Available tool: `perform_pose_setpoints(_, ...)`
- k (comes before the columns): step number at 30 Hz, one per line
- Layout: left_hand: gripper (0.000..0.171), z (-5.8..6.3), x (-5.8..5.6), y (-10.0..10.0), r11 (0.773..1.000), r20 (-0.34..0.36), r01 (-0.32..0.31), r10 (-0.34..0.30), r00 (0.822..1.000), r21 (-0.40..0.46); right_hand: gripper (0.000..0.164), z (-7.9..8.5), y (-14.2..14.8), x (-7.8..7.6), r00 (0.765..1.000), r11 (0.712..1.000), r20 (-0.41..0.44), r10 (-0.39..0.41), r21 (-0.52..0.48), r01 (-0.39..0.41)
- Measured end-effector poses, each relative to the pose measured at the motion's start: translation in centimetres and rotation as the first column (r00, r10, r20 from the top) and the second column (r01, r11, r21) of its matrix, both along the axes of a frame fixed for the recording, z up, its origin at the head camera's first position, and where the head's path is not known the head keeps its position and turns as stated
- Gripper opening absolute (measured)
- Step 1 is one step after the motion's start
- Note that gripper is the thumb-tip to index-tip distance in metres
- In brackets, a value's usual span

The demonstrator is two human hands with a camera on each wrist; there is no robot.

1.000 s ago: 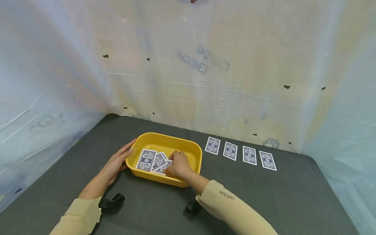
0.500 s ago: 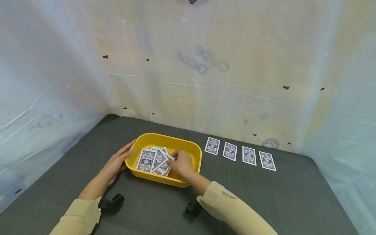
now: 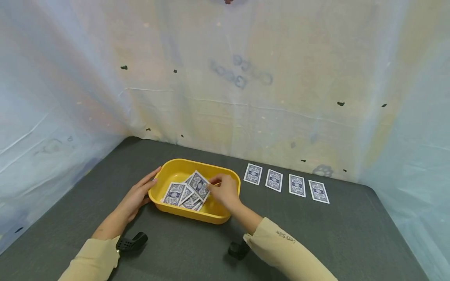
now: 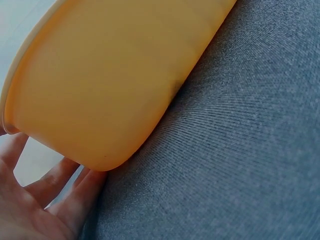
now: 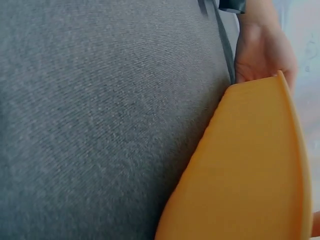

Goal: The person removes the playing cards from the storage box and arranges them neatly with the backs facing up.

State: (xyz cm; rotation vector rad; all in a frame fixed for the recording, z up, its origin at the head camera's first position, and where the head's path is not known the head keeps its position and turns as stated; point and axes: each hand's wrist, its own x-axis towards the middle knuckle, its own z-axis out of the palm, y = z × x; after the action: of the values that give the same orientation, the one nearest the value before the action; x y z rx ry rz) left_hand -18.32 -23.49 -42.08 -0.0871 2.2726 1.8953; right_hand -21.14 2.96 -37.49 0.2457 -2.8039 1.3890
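Observation:
A yellow plastic basin (image 3: 191,215) sits on the dark table, with several blue-and-white patterned playing cards (image 3: 174,193) loosely overlapping inside it. My right hand (image 3: 226,191) is over the basin's right half, pinching one playing card (image 3: 199,185) by its right edge between thumb and fingers. That card is back side up, tilted above the others. Against the basin's left end rests my left hand (image 3: 135,197). Its fingers (image 4: 52,182) lie nearly straight along the outer wall in the left wrist view. In the right wrist view the basin wall hides nearly all of the right hand.
To the right of the basin, a row of several playing cards (image 3: 253,174) lies face down and spaced apart on the dark cloth-covered table (image 3: 281,234). A pale printed curtain (image 3: 225,97) hangs behind the table and at its sides.
My right hand has drawn back slightly and lifted a playing card clear of the pile, where it had been reaching among the cards. The left hand has stayed at the basin's end.

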Motion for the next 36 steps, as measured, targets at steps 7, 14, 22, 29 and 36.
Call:
perform_pose_setpoints(7, 0.058, -0.1, 0.0, -0.1, 1.0, -0.006, 0.004, -0.004, 1.0, 0.003, 0.039, 0.1, 1.2, 0.2, 0.996, 0.981, 0.039, 0.084, -0.179, -0.075)
perform_pose_setpoints(14, 0.059, -0.1, 0.0, -0.1, 1.0, -0.003, 0.001, -0.001, 1.0, -0.005, 0.063, 0.0, 2.2, 0.7, 0.985, 0.94, 0.084, 0.154, -0.319, -0.12)
perform_pose_setpoints(22, 0.058, 0.0, -0.1, 0.0, 1.0, 0.001, -0.006, 0.006, 1.0, -0.006, 0.08, 0.8, 2.9, 1.3, 0.973, 0.912, 0.108, 0.204, -0.382, -0.149)
perform_pose_setpoints(29, 0.058, 0.1, 0.0, 0.0, 1.0, 0.006, -0.007, 0.007, 1.0, -0.008, 0.078, 0.2, 3.5, 1.1, 0.973, 0.896, 0.101, 0.206, -0.42, -0.146)
perform_pose_setpoints(36, 0.059, 0.1, 0.0, 0.0, 1.0, 0.008, -0.009, 0.009, 1.0, -0.006, 0.076, 0.1, 4.0, 1.5, 0.978, 0.868, 0.092, 0.187, -0.482, -0.121)
